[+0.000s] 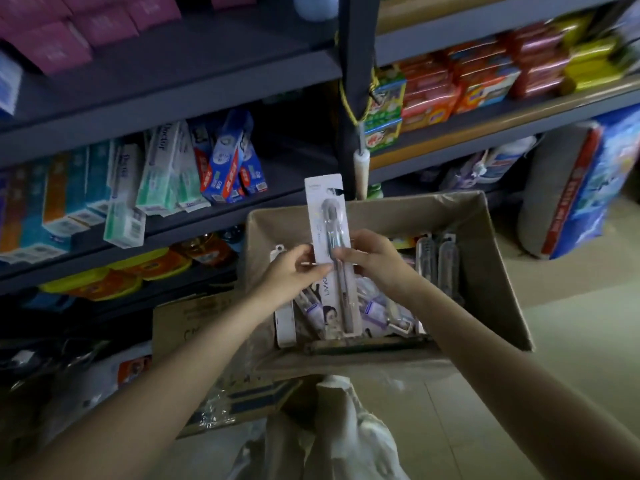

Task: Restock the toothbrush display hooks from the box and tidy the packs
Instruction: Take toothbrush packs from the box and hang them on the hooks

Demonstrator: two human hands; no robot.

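A white toothbrush pack [327, 216] stands upright above the open cardboard box [485, 271], its hang hole at the top. My left hand [294, 271] pinches the pack's left edge near its middle. From the other side, my right hand [374, 258] pinches its right edge. Below my hands the box holds several more toothbrush packs [377, 310] lying loose, and a few stand along its right wall [440, 261]. No display hooks show in this view.
Grey metal shelves fill the left with toothpaste boxes [156, 174] and yellow packs [114, 275] below. A shelf upright [356, 81] stands behind the box. Soap packs [485, 74] sit on the right shelves. A blue sack [588, 188] leans on the floor at right. Another carton [194, 320] lies at left.
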